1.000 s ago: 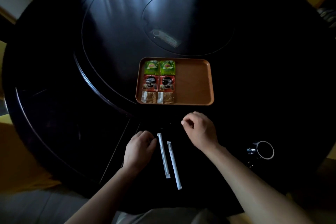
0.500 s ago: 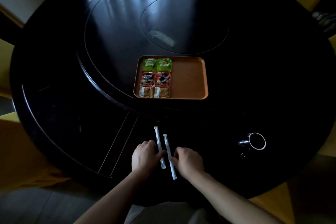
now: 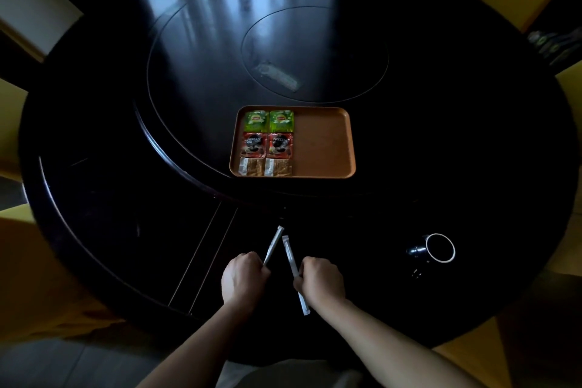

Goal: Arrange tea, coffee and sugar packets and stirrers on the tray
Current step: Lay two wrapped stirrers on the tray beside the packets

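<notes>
The round dark bench (image 3: 126, 167) carries everything. The orange tray (image 3: 324, 142) sits at its middle, well ahead of both hands, with its right half bare. That bare strip runs near to far, straight ahead of the right hand (image 3: 321, 280) and a little rightward of the left hand (image 3: 244, 277), so the right hand looks the nearer to it.

A dark mug (image 3: 436, 249) with a pale rim stands off to the right of the right hand, apart from it and outside the straight line to the tray. Nothing lies between the hands and the tray.

On the tray's left half sit two green tea packets (image 3: 269, 121) at the far edge, two red coffee packets (image 3: 267, 144) in the middle and two sugar packets (image 3: 264, 166) nearest.

Each hand has its fingers curled round one wrapped stirrer. The left stirrer (image 3: 273, 244) and the right stirrer (image 3: 291, 261) both point away from the person with their far tips leaning together, close but apart. Their long axes roughly match the bare strip, so I judge little turning is needed. I cannot tell whether they are off the bench.
</notes>
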`<move>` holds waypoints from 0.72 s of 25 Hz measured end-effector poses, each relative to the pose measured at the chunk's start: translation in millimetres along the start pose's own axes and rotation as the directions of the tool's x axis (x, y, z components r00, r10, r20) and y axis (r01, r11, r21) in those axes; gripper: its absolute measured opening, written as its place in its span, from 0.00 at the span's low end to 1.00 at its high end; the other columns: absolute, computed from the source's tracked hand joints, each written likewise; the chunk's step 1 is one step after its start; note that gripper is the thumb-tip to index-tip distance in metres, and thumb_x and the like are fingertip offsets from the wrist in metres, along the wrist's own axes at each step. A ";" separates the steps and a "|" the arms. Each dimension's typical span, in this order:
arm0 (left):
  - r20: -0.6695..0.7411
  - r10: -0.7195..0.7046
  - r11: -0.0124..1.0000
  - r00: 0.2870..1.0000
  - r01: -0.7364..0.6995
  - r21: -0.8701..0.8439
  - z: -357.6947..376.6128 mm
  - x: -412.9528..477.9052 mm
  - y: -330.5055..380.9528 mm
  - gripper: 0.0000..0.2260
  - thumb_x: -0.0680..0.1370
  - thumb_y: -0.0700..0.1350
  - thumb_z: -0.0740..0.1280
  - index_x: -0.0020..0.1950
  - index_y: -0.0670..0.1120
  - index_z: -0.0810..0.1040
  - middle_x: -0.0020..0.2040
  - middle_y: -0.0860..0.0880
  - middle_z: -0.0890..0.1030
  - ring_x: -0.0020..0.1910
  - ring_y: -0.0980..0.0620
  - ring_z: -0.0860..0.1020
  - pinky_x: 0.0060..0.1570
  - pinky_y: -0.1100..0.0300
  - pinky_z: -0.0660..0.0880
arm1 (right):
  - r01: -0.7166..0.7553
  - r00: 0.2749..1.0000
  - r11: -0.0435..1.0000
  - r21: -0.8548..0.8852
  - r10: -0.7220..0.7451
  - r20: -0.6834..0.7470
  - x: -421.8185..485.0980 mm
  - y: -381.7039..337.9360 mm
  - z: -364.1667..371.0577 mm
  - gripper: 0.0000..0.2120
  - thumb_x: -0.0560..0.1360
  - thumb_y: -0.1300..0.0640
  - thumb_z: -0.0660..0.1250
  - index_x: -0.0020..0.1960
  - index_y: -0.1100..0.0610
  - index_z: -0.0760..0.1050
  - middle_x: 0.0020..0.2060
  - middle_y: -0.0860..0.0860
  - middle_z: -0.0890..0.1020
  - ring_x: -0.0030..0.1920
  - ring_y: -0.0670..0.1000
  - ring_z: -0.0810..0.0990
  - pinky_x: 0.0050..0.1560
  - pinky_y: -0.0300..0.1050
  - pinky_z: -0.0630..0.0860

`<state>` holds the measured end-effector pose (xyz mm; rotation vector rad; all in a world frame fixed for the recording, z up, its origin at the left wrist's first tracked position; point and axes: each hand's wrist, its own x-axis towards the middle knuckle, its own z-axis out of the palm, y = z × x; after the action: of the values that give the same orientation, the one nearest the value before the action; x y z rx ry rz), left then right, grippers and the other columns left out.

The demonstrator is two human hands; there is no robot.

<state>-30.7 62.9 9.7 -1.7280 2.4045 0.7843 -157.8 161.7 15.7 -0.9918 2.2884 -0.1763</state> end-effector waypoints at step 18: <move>0.057 -0.158 0.931 0.986 0.168 -0.325 -18.2 -13.3 -23.0 0.06 0.66 0.50 0.72 0.30 0.51 0.80 0.30 0.53 0.81 0.30 0.58 0.80 0.30 0.58 0.77 | 0.248 0.968 0.932 -0.263 -0.248 0.031 2.9 -3.9 -2.3 0.07 0.74 0.55 0.63 0.48 0.57 0.74 0.47 0.57 0.83 0.47 0.60 0.82 0.40 0.48 0.74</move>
<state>-0.9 60.9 21.9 -1.9812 2.1694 1.2336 -158.3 156.6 17.4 -1.4203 2.2211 0.0274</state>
